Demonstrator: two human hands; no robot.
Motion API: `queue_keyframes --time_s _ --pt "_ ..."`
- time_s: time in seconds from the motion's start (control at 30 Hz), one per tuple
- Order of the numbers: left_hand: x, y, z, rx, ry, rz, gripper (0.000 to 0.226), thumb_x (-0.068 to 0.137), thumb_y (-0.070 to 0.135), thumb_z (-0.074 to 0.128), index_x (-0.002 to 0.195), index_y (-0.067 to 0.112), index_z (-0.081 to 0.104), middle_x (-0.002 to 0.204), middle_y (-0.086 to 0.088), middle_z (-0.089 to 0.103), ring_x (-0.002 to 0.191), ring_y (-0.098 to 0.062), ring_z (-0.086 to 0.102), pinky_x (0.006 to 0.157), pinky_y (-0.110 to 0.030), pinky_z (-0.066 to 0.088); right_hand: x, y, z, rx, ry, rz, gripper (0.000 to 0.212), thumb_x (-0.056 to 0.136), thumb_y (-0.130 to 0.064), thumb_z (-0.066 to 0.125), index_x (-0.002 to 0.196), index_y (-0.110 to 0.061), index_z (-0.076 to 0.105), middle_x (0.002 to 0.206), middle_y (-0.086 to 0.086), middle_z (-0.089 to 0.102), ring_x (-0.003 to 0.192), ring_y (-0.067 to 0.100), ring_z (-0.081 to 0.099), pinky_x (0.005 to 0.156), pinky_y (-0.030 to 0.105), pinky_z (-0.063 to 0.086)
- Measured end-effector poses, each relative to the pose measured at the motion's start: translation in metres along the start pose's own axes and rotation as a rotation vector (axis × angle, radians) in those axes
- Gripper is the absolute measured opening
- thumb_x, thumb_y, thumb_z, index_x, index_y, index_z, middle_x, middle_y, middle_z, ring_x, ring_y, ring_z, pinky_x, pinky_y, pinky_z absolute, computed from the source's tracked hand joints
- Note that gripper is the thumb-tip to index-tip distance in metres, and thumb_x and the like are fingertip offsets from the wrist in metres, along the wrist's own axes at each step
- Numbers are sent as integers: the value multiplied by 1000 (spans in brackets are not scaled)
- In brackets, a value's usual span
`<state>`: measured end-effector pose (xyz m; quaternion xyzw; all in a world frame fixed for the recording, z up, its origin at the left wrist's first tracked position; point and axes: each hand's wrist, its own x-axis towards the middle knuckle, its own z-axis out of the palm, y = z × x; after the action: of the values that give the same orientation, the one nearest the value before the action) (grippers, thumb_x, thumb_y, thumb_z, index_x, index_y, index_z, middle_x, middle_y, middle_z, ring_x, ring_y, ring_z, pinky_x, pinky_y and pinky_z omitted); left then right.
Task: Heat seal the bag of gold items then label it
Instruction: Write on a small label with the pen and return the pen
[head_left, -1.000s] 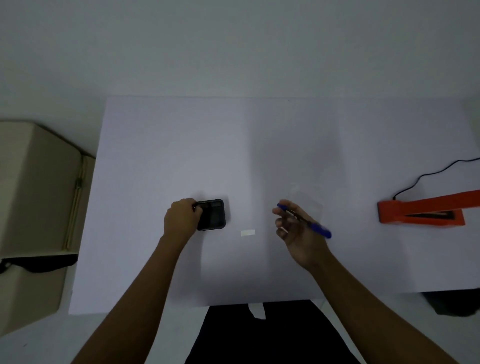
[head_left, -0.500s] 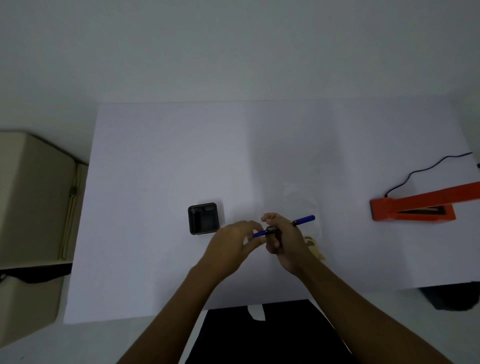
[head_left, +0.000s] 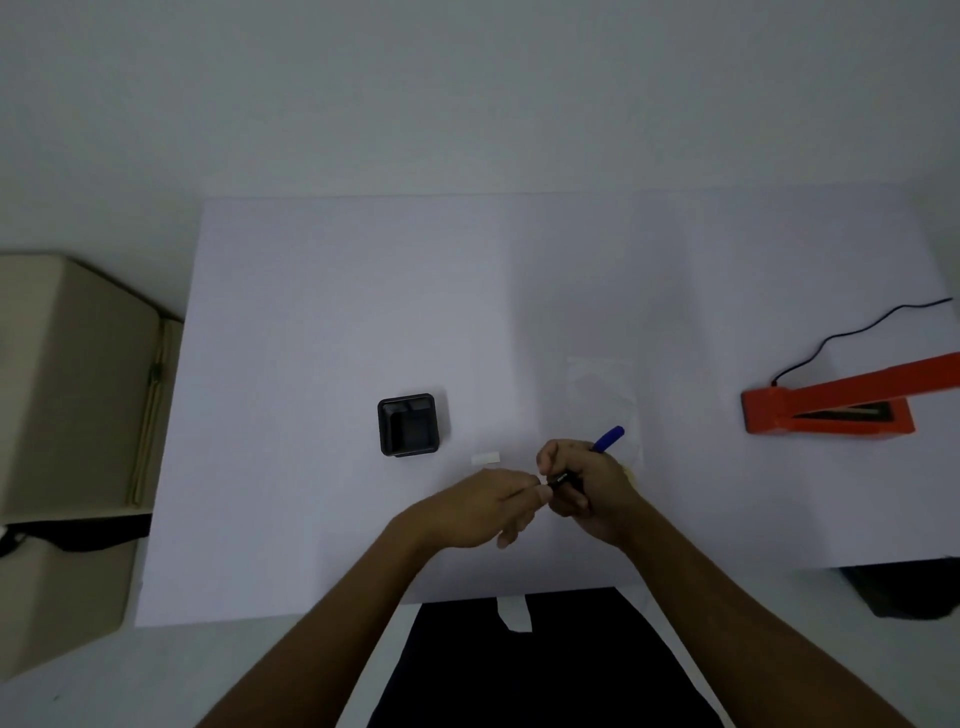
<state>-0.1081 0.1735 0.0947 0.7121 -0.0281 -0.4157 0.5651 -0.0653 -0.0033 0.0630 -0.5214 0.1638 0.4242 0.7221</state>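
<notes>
Right of the black tray, right grip grasps blue pen; left grip pinches its dark end.

The table is a plain pale lavender-white with no pattern. The small tray is matte black all over. The label is plain white. The pen has a bright blue end and a black section lower down. The bag is clear and colourless, with a hint of pale gold at its near corner. The heat sealer is orange-red with a dark slot, and its cord is black. The cabinet is beige
</notes>
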Motion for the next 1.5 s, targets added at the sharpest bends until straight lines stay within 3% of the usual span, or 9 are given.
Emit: queue_keyframes --time_s 0.07,0.2,0.37,0.53,0.7,0.97,1.27,1.4,1.5 --pt "3 2 5 -149 -72 -37 39 103 39 41 74 14 51 68 -1 51 55 -14 50 58 -24 43 -2 -3 -4 -8 14 -21 23 76 5 41 63 -3 58 38 3 35 29 11 26 39 17 23" --pt "-4 -4 5 -402 -100 -44 38 103 33 41 70 15 46 65 -4 45 47 -16 37 51 -26 30 2 -26 -57 360 364 -113 21 68 1 44 53 -9 56 38 0 34 24 9 22 34 12 18" --pt "-15 -67 -16 -40 499 -153 26 100 17 52 81 11 68 76 -7 71 47 -19 60 47 -14 43 -3 -57 -118 166 463 -197 29 94 -4 38 80 -6 63 35 -1 29 30 10 23 34 19 24" --pt "0 -106 -20 169 890 -167 8 84 16 74 86 9 79 78 -4 75 53 -8 58 69 -28 53 12 -40 -89 31 405 -157 23 93 -10 47 81 -8 66 41 0 32 37 13 26 43 26 18" --pt "20 -130 -14 351 910 -201 30 90 19 67 65 3 66 62 -5 64 57 -19 56 57 -27 41 26 -2 -40 -112 371 -73 25 95 -5 43 86 -4 66 44 2 40 38 13 33 40 22 22" --pt "26 -159 -19 544 886 -408 22 91 8 54 72 2 63 73 -14 66 62 -27 60 57 -31 42 33 15 -2 -144 326 31 22 97 -5 46 89 -5 67 45 3 43 39 12 37 40 19 28" --pt "28 -170 -22 584 848 -440 14 91 16 54 89 5 63 83 -12 69 71 -31 65 61 -35 50 38 10 -13 -198 399 65 19 96 -7 49 92 -4 67 51 8 43 44 17 38 47 24 28" --pt "27 -166 -12 590 892 -321 30 91 38 60 98 8 64 84 -8 69 69 -30 67 62 -37 56 37 13 -16 -190 399 59 18 95 -7 50 93 -3 67 51 9 44 44 16 38 48 25 28" --pt "37 -161 0 617 867 -141 25 91 35 63 94 10 67 88 -8 68 70 -29 66 60 -35 53 37 17 -16 -183 399 66 18 94 -7 51 92 -3 68 52 9 44 44 16 39 47 25 29"
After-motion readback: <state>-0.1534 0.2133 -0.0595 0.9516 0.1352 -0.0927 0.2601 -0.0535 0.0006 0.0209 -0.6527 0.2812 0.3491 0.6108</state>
